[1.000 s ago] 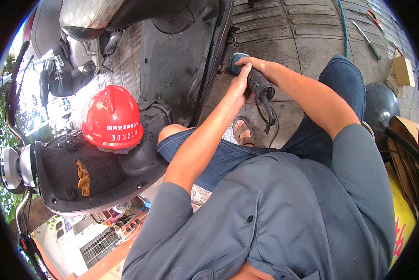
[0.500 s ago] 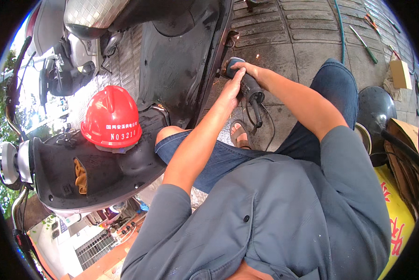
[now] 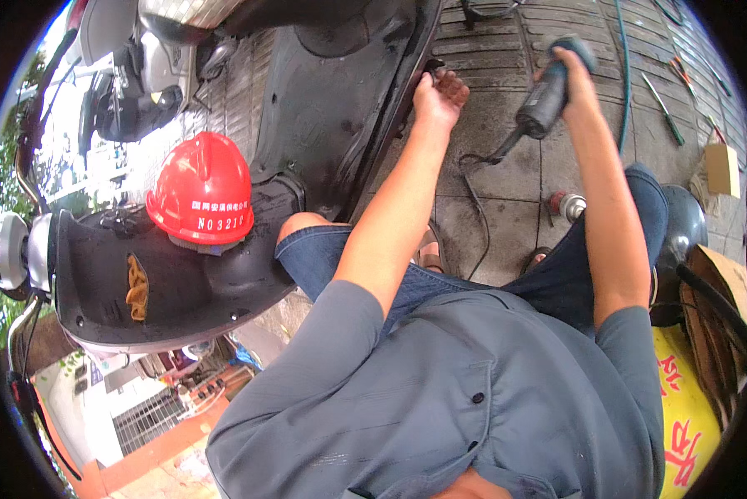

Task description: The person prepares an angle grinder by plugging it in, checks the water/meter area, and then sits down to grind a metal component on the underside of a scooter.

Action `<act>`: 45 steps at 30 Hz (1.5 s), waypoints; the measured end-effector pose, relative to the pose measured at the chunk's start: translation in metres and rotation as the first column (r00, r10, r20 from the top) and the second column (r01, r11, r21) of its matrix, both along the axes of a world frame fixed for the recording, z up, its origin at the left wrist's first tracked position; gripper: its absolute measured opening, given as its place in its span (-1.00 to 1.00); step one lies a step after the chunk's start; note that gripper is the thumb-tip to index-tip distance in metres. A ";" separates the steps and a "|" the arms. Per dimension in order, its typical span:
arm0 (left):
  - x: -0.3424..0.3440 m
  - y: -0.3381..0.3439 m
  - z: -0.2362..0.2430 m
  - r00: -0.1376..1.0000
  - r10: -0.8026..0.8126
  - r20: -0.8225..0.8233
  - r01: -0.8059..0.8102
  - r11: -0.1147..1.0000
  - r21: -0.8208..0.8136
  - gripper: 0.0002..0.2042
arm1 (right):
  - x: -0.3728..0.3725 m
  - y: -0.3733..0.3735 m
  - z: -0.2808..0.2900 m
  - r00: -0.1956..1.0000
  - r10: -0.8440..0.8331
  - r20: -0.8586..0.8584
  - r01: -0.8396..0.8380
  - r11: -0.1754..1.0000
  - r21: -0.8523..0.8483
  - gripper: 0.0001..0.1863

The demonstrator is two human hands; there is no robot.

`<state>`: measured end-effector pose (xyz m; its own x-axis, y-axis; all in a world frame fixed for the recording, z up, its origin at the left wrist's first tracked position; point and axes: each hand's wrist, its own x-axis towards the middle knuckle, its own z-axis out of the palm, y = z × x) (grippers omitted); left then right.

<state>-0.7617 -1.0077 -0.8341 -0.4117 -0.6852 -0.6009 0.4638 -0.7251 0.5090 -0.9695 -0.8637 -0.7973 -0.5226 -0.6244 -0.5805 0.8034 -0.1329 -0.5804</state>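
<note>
My right hand (image 3: 579,76) is wrapped round the body of a dark angle grinder (image 3: 543,104), lifted over the pavement to the right of the scooter. The grinder's head points away from me, and its black cord (image 3: 478,200) trails down toward my feet. My left hand (image 3: 440,100) is at the lower edge of the black scooter (image 3: 323,108), palm turned up and fingers loosely bent and apart. No object shows in it. Its fingertips are beside a small dark part on the scooter's edge; whether they touch it cannot be made out.
A red hard hat (image 3: 203,187) rests on the scooter. On the paving lie a green-handled tool (image 3: 664,108), a teal hose (image 3: 624,75) and a small can (image 3: 569,205). A cardboard box (image 3: 722,170) and a yellow printed sack (image 3: 681,399) are at the right.
The grinder has moved right and away from the scooter, in my right hand alone. My left hand has let go of it and turned palm up near the scooter's edge.
</note>
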 end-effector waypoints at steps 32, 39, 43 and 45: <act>0.076 0.095 -0.089 0.355 -0.471 0.807 0.582 0.788 0.203 -0.63 | -0.055 0.039 0.009 0.994 0.085 0.071 -0.085 0.996 -0.010 -0.58; 0.043 0.069 -0.082 0.607 -0.513 0.607 0.542 0.825 0.156 -0.69 | -0.060 0.050 0.010 0.999 -0.017 0.030 0.018 1.000 -0.021 -0.65; 0.033 0.055 -0.070 0.705 -0.512 0.491 0.533 0.839 0.109 -0.64 | -0.054 0.044 0.004 0.997 -0.071 -0.015 0.070 0.997 -0.036 -0.62; 0.018 0.040 -0.047 0.774 -0.460 0.435 0.478 0.875 0.074 -0.62 | -0.044 0.040 0.008 0.997 -0.083 0.006 0.083 0.995 -0.045 -0.62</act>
<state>-0.7437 -0.9680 -0.8809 -0.3969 -0.5010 -0.7691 -0.1987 -0.7711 0.6049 -1.0138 -0.8238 -0.7896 -0.5715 -0.6047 -0.5548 0.7910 -0.2257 -0.5687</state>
